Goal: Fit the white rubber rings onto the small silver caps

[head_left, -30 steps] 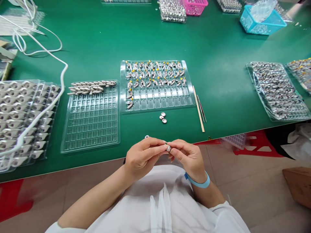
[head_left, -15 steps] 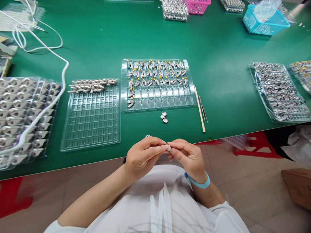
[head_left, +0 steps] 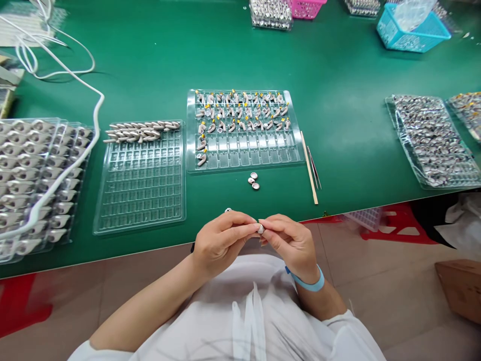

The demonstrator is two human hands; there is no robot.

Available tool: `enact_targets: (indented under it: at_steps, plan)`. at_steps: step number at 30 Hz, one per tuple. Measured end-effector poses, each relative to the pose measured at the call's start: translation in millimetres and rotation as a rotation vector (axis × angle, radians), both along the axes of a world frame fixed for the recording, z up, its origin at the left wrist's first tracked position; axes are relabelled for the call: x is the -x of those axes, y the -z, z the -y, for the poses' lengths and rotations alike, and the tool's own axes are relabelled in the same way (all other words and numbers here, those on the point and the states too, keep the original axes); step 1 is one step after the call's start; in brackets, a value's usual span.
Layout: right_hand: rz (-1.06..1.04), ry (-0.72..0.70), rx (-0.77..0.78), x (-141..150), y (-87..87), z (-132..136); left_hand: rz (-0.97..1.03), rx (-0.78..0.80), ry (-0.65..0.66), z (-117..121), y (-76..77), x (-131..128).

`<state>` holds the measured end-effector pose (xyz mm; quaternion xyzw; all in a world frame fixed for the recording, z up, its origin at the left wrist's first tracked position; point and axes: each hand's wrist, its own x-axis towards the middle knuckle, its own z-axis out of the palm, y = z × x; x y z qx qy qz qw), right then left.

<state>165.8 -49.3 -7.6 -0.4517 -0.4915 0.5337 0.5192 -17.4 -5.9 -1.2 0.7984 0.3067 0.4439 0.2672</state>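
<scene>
We have a small part (head_left: 260,228) pinched between our two hands, in front of the white clothing at the table's near edge; our left hand (head_left: 220,245) has its thumb and fingers brought together on it from the left, and our right hand (head_left: 293,245) closes on it from the right, with hardly a gap at either set of fingertips; the fingers cover most of it, so we cannot tell which way it points or how its long axis runs; what shows is pale, smooth and rounded.

Beyond our hands, three round metallic pieces (head_left: 251,181) lie close together on the smooth green table (head_left: 338,100); behind them a clear, glossy plastic tray (head_left: 248,143) carries hooked grey parts (head_left: 202,160) with yellow tips; to its left, a gridded clear tray (head_left: 141,185) bears slender, matte grey pieces (head_left: 141,133) lying mostly crosswise at its far end; to the right, a flat, pale wooden stick (head_left: 309,168) and thin metal tweezers (head_left: 314,168) lie side by side, both running away from us and slightly leftward.
</scene>
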Motion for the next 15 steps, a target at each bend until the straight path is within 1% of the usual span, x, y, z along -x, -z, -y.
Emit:
enact_targets:
  at_steps: [8,15]
  plan:
    - [0.182,-0.014,-0.098,-4.5,2.1,-0.5,0.012,0.019,-0.001,1.2,2.5,1.4]
    - [0.221,0.012,-0.181,-2.8,5.0,0.8,0.005,0.023,-0.018,0.4,0.6,1.4]
